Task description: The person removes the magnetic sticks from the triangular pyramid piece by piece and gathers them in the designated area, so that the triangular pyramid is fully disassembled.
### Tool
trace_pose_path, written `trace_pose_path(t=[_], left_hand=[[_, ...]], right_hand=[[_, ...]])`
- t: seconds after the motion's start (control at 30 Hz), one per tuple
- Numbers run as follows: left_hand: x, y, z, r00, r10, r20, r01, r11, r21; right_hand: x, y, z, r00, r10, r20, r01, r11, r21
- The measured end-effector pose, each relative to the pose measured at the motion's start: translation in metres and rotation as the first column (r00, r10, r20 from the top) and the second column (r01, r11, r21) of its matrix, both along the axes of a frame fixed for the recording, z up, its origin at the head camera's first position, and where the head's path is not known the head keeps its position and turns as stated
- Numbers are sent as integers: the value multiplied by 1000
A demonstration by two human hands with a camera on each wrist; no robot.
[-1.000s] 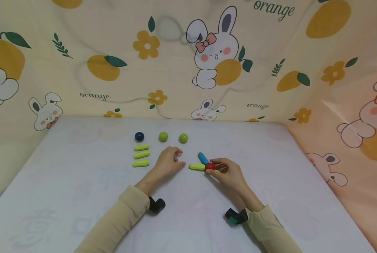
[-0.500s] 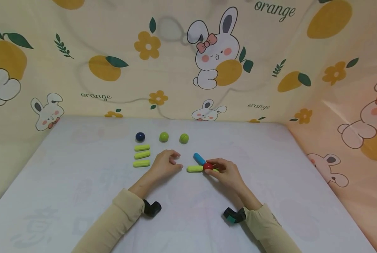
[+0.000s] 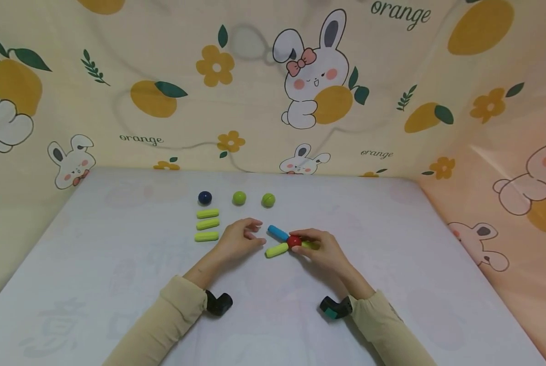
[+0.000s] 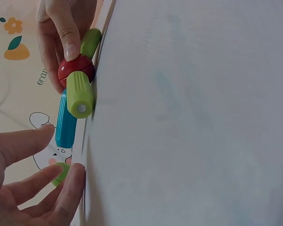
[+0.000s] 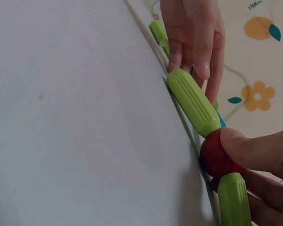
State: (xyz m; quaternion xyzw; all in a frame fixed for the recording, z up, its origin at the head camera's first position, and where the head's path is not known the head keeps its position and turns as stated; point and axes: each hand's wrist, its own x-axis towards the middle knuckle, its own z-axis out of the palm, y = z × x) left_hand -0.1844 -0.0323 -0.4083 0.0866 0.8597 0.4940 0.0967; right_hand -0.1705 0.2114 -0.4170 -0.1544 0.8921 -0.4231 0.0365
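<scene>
My right hand pinches a red ball between thumb and fingers. Joined to that ball are a blue rod and a yellow-green rod on its left side. Another yellow-green rod sticks out on the other side, partly under the right hand in the head view. Just left of the joined piece, my left hand holds nothing, its fingers and thumb apart. In the left wrist view the blue rod's tip lies near the left thumb, with no clear contact.
Beyond the left hand, a dark blue ball, a green ball and a grooved green ball stand in a row. Three loose yellow-green rods lie beneath the dark blue ball on the white tabletop. A printed curtain hangs behind.
The right hand has shifted left and turned the joined piece, so the blue rod swings left and the yellow-green rod toward me. The left hand has moved down slightly.
</scene>
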Motion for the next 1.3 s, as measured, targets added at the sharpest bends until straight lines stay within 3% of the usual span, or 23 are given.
trace_pose_path(t=[0.33, 0.8, 1.3], left_hand=[[-1, 0, -3, 999, -38, 17, 37, 997, 66], [0, 0, -3, 998, -63, 28, 60, 994, 96], [-1, 0, -7, 999, -36, 3, 36, 999, 39]], right_hand=[[-4, -10, -1, 997, 77, 17, -76, 997, -32], [-4, -14, 1, 995, 83, 54, -81, 996, -40], [-4, -15, 0, 997, 69, 40, -67, 997, -48]])
